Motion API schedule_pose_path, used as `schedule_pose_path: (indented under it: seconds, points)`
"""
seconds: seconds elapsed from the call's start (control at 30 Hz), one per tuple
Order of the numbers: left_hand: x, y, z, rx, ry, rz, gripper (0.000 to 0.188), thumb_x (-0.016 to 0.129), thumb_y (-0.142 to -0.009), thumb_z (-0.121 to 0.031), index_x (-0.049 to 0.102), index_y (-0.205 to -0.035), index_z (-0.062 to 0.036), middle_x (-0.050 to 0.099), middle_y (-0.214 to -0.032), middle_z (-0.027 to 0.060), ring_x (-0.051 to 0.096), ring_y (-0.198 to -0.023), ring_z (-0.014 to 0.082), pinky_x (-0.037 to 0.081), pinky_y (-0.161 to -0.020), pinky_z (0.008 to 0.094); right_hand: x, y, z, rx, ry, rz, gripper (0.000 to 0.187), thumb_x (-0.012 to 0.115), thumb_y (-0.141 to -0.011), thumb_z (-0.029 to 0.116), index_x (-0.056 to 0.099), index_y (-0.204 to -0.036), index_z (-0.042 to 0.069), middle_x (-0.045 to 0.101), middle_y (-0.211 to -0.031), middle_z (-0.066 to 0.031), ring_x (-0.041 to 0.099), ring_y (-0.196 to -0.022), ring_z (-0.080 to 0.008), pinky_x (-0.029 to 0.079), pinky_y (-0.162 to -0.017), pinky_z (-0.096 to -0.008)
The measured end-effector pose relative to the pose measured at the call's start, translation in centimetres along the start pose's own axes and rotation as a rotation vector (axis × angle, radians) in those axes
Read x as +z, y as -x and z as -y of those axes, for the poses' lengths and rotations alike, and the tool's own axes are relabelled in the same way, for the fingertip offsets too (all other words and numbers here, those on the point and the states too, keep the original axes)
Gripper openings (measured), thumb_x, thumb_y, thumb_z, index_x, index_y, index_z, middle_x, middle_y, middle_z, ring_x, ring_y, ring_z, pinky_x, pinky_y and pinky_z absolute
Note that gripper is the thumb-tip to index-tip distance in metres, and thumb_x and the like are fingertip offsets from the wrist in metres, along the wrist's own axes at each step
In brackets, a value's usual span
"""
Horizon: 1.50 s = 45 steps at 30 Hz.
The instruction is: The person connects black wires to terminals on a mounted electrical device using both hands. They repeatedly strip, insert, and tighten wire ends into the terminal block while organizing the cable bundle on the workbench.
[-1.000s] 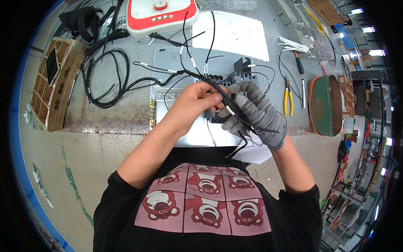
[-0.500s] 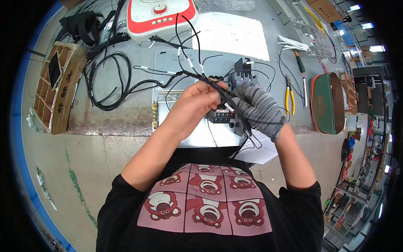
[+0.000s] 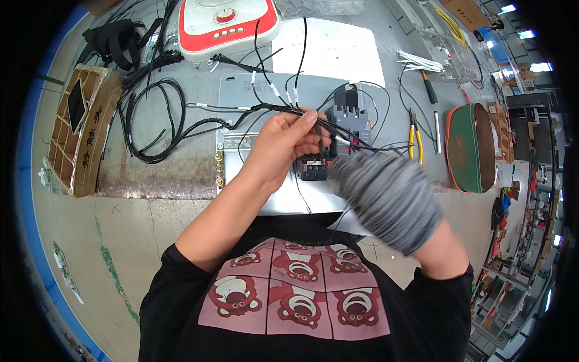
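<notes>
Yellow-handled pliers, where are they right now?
In the head view, the yellow-handled pliers lie on the bench to the person's right, between the black breaker block and the green pouch, beyond the gloved right hand.

The grey worktop point(image 3: 181, 175) carries a metal mounting plate point(image 3: 253, 96) at its middle, a red-and-white appliance point(image 3: 226, 24) at the far edge, a cardboard divider box point(image 3: 81, 130) left, yellow-handled pliers point(image 3: 415, 140) and a green pouch point(image 3: 473, 148) right.

so the wire bundle point(image 3: 265, 108) runs left from the left hand's fingers point(image 3: 304, 123), breaker block point(image 3: 353, 117) just right of them, pliers point(image 3: 414, 136) further right, cardboard tray point(image 3: 78, 139) far left.
</notes>
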State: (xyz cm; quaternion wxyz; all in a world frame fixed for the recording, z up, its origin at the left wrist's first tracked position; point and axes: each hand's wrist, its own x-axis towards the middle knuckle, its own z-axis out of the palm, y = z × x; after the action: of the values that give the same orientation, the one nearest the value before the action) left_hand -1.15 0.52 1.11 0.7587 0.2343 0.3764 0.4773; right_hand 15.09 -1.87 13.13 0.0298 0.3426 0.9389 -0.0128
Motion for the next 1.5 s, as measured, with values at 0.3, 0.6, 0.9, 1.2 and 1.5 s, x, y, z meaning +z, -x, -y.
schedule_pose_path:
  seconds: [0.3, 0.6, 0.9, 1.2, 1.5]
  points:
    - [-0.7, 0.0, -0.6, 0.005, -0.011, 0.033, 0.027, 0.056, -0.094, -0.023, 0.061, -0.105, 0.0018, 0.065, -0.082, 0.0044, 0.060, -0.071, 0.0085, 0.048, -0.069, 0.0222, -0.5, 1.2, -2.5, 0.218, -0.681, -0.313, 0.016, 0.056, -0.091, 0.012, 0.064, -0.095, -0.001, 0.068, -0.086, -0.0133, 0.067, -0.081, -0.0219, 0.052, -0.073, -0.0322]
    - [-1.5, 0.2, -0.5, 0.007, -0.143, 0.108, 0.019, 0.059, -0.092, -0.018, 0.064, -0.105, -0.0054, 0.062, -0.082, -0.0002, 0.055, -0.075, 0.0062, 0.043, -0.067, 0.0192, 6.3, -2.7, -9.6, 0.354, -1.597, 0.383, 0.031, 0.064, -0.087, 0.022, 0.060, -0.111, 0.003, 0.064, -0.094, -0.0034, 0.058, -0.085, -0.0129, 0.048, -0.076, -0.0266]
    - [-1.6, 0.7, -1.0, 0.011, -0.138, 0.103, 0.019, 0.058, -0.092, -0.015, 0.062, -0.106, -0.0029, 0.059, -0.081, -0.0001, 0.050, -0.067, 0.0053, 0.041, -0.059, 0.0186, 6.5, -3.5, -9.5, 0.275, -1.525, 0.477, 0.038, 0.066, -0.086, 0.025, 0.061, -0.116, 0.004, 0.064, -0.093, -0.0030, 0.059, -0.084, -0.0107, 0.049, -0.075, -0.0265]
    - [-1.3, 1.1, -0.8, -0.029, -0.189, 0.066, 0.020, 0.058, -0.091, -0.016, 0.062, -0.105, -0.0029, 0.057, -0.081, -0.0009, 0.036, -0.059, 0.0038, 0.028, -0.051, 0.0186, 5.9, -2.3, -9.0, 0.317, -1.357, 0.426, 0.030, 0.067, -0.086, 0.020, 0.062, -0.107, 0.000, 0.063, -0.088, -0.0030, 0.058, -0.079, -0.0103, 0.049, -0.073, -0.0256]
    - [-0.1, -0.5, -0.6, 0.014, -0.166, 0.003, 0.018, 0.056, -0.092, -0.017, 0.062, -0.099, -0.0010, 0.056, -0.075, -0.0021, 0.033, -0.054, 0.0037, 0.025, -0.049, 0.0204, 5.3, -1.4, -9.0, 0.352, -0.986, 0.085, 0.035, 0.064, -0.087, 0.027, 0.061, -0.108, -0.001, 0.068, -0.095, -0.0140, 0.066, -0.086, -0.0232, 0.051, -0.078, -0.0324]
